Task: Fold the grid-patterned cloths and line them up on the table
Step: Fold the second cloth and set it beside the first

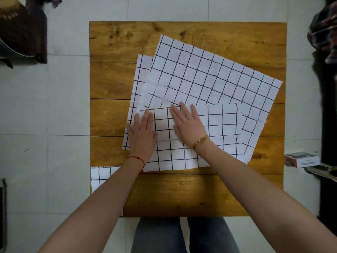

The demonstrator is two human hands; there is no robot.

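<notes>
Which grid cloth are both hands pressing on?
The folded cloth nearest the person atop the pile; the left hand and right hand lie flat on it.

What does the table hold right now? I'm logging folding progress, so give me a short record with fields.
surface: wooden table
cloth in work: folded cloth, lying on the spread pile
left hand: flat, pressing the fold's left end
right hand: flat, pressing near the fold's middle
spread pile: unfolded cloths, overlapping and askew
set aside: finished cloth at the near-left table edge, partly hidden by the left forearm
wrists: red string on the left, gold bracelet on the right
</notes>
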